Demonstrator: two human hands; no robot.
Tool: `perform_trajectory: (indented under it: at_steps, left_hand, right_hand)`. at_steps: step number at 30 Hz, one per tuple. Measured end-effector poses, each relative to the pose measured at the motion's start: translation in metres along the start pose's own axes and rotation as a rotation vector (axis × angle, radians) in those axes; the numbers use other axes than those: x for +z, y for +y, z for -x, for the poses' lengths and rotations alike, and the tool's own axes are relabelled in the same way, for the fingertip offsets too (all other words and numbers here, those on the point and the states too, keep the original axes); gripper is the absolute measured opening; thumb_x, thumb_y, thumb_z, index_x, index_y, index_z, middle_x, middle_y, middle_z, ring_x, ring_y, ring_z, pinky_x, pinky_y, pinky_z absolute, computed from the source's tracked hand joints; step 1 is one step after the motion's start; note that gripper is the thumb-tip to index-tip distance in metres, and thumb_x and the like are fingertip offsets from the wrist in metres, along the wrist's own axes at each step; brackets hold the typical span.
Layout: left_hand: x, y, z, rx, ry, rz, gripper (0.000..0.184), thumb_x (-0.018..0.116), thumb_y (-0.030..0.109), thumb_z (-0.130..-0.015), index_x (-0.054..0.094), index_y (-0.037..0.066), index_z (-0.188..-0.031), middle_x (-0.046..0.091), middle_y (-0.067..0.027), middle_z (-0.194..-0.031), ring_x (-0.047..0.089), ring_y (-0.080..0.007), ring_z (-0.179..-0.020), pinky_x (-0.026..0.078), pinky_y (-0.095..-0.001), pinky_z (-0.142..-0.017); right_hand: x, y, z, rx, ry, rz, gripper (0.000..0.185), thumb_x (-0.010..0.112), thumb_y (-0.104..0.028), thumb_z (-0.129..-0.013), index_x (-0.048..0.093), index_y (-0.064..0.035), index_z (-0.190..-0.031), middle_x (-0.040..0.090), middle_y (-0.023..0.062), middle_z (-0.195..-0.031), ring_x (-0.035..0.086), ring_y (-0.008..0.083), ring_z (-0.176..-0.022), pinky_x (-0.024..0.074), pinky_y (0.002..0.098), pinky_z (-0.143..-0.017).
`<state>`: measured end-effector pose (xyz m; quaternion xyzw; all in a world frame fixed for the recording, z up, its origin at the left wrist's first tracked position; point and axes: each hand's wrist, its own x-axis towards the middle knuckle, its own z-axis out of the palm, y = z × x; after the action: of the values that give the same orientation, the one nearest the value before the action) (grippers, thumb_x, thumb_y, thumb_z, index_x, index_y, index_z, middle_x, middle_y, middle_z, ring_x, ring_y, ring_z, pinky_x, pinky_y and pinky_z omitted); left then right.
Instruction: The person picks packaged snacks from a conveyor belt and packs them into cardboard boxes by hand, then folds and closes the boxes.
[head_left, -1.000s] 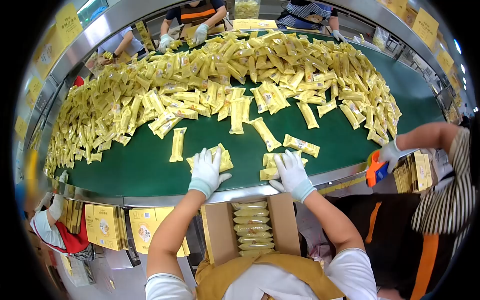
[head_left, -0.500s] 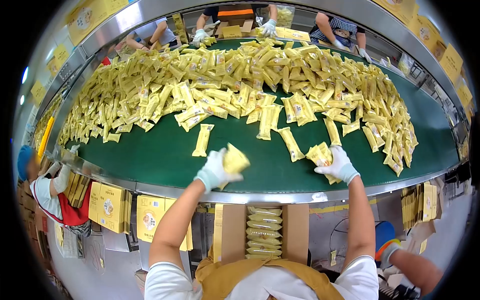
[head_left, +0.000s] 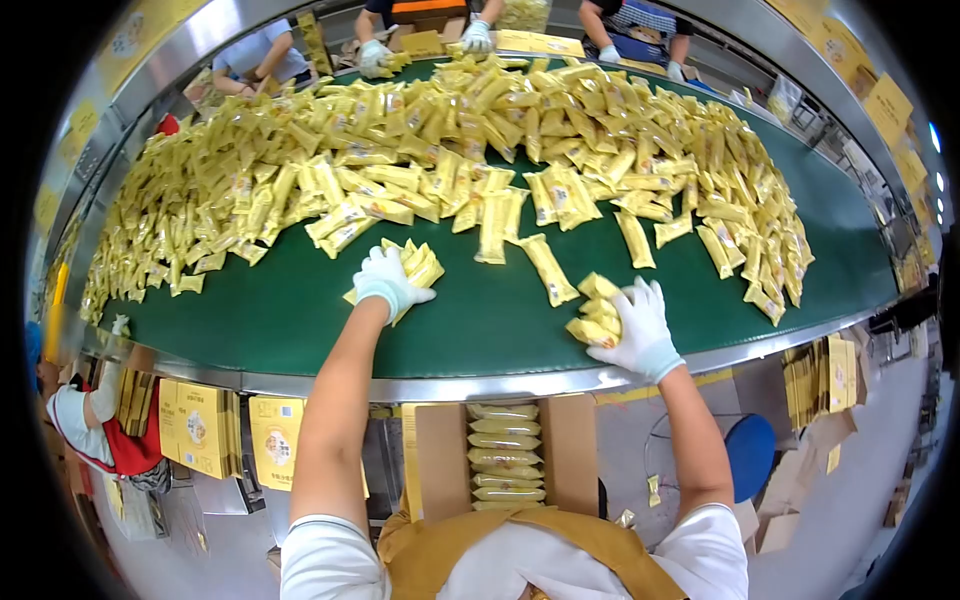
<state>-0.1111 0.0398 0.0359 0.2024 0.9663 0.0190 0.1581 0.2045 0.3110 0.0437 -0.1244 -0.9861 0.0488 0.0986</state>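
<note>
My gloved left hand (head_left: 390, 284) is closed around several yellow packets (head_left: 422, 266) on the green belt. Another packet's end shows at the left of that hand, mostly hidden under it. My gloved right hand (head_left: 645, 328) grips a small bunch of yellow packets (head_left: 598, 312) from their right side, near the belt's front edge. A single packet (head_left: 548, 270) lies between my hands. Below the belt, in front of my body, an open cardboard box (head_left: 568, 455) holds a row of stacked yellow packets (head_left: 505, 455).
A wide heap of yellow packets (head_left: 400, 130) covers the far part of the green belt (head_left: 290, 310). A metal rim (head_left: 480, 385) borders its front. Folded yellow cartons (head_left: 200, 428) stand at lower left. Co-workers' gloved hands (head_left: 375, 58) show across the belt; a person in red (head_left: 135, 440) is at left.
My left hand has moved away from me and left, over the formerly lone packet. My right hand has come slightly nearer the belt's front edge. A co-worker's arm has left the lower right.
</note>
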Motion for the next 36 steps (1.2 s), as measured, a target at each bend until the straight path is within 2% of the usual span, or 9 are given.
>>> perform_trajectory:
  at_steps: [4,10,13,19,23,25,27,30,36]
  left_hand:
    - [0.010,0.001,0.044,0.149,0.089,-0.104,0.106,0.081,0.064,-0.063,0.045,0.008,-0.145,0.041,-0.0211,-0.146,0.046,-0.0364,-0.134,0.041,-0.0474,-0.108]
    - [0.027,0.006,0.061,0.049,0.189,-0.257,0.136,0.075,0.074,-0.065,0.004,0.012,-0.162,0.044,-0.0219,-0.145,0.048,-0.0360,-0.133,0.044,-0.0468,-0.103]
    - [0.015,0.007,0.064,0.037,0.031,-0.114,0.136,0.078,0.070,-0.064,0.006,0.008,-0.161,0.048,-0.0207,-0.141,0.051,-0.0352,-0.129,0.044,-0.0466,-0.103]
    - [0.046,-0.029,0.093,0.262,0.347,0.146,0.136,0.086,0.056,-0.061,0.012,-0.001,-0.158,0.052,-0.0201,-0.135,0.054,-0.0345,-0.121,0.044,-0.0457,-0.100]
    - [0.058,-0.061,0.106,0.382,0.422,0.653,0.138,0.094,0.036,-0.057,0.009,-0.005,-0.157,0.048,-0.0241,-0.139,0.052,-0.0382,-0.124,0.040,-0.0469,-0.110]
    - [0.060,-0.070,0.114,0.500,0.221,1.302,0.126,0.088,0.018,-0.067,0.005,-0.002,-0.159,0.045,-0.0175,-0.148,0.054,-0.0300,-0.123,0.042,-0.0394,-0.111]
    - [0.042,-0.058,0.149,0.660,0.203,1.438,0.119,0.084,0.013,-0.071,0.007,0.004,-0.161,0.051,-0.0114,-0.140,0.058,-0.0231,-0.116,0.047,-0.0351,-0.105]
    - [0.026,-0.045,0.174,0.502,-0.373,1.937,0.127,0.089,0.013,-0.065,0.006,0.007,-0.160,0.055,-0.0083,-0.126,0.057,-0.0152,-0.104,0.053,-0.0318,-0.091]
    - [0.024,0.000,0.237,0.958,0.036,1.220,0.124,0.093,0.034,-0.066,0.015,0.000,-0.155,0.055,-0.0117,-0.126,0.057,-0.0194,-0.107,0.048,-0.0344,-0.099]
  right_hand:
    - [0.014,-0.002,-0.008,0.067,-0.099,-0.039,0.082,0.084,-0.053,-0.060,0.058,-0.0121,-0.125,0.054,0.0179,-0.119,0.053,0.0365,-0.110,0.0424,0.0485,-0.095]
    - [0.032,-0.003,-0.001,0.109,-0.124,0.096,0.112,0.079,-0.063,-0.065,0.032,-0.0153,-0.154,0.051,0.0170,-0.131,0.053,0.0341,-0.115,0.0426,0.0450,-0.099]
    - [0.026,-0.005,-0.003,0.185,-0.261,0.043,0.121,0.082,-0.060,-0.064,0.023,-0.0094,-0.157,0.052,0.0183,-0.132,0.053,0.0362,-0.117,0.0428,0.0463,-0.099]
    - [-0.010,-0.027,0.039,0.102,0.153,-0.640,0.128,0.092,-0.037,-0.059,0.020,0.0032,-0.156,0.051,0.0213,-0.128,0.052,0.0375,-0.116,0.0432,0.0444,-0.103]
    - [-0.050,-0.069,0.064,0.048,0.130,-1.098,0.127,0.093,-0.031,-0.058,0.021,0.0081,-0.155,0.048,0.0230,-0.133,0.051,0.0345,-0.121,0.0406,0.0425,-0.107]
    - [-0.080,-0.083,0.067,-0.173,0.033,-0.767,0.124,0.093,-0.033,-0.058,0.025,0.0076,-0.153,0.051,0.0240,-0.129,0.053,0.0365,-0.117,0.0421,0.0440,-0.105]
    - [-0.104,-0.110,0.064,-0.361,-0.111,-0.385,0.111,0.086,-0.047,-0.063,0.036,0.0065,-0.147,0.058,0.0232,-0.119,0.058,0.0383,-0.108,0.0455,0.0462,-0.094]
    - [-0.093,-0.161,0.069,-0.522,-0.498,-0.030,0.100,0.081,-0.050,-0.070,0.041,0.0042,-0.144,0.060,0.0168,-0.112,0.060,0.0324,-0.106,0.0459,0.0452,-0.087]
    - [-0.015,-0.216,0.088,-0.503,-0.867,-0.033,0.090,0.075,-0.045,-0.078,0.041,0.0007,-0.148,0.060,0.0188,-0.123,0.060,0.0338,-0.114,0.0463,0.0482,-0.094]
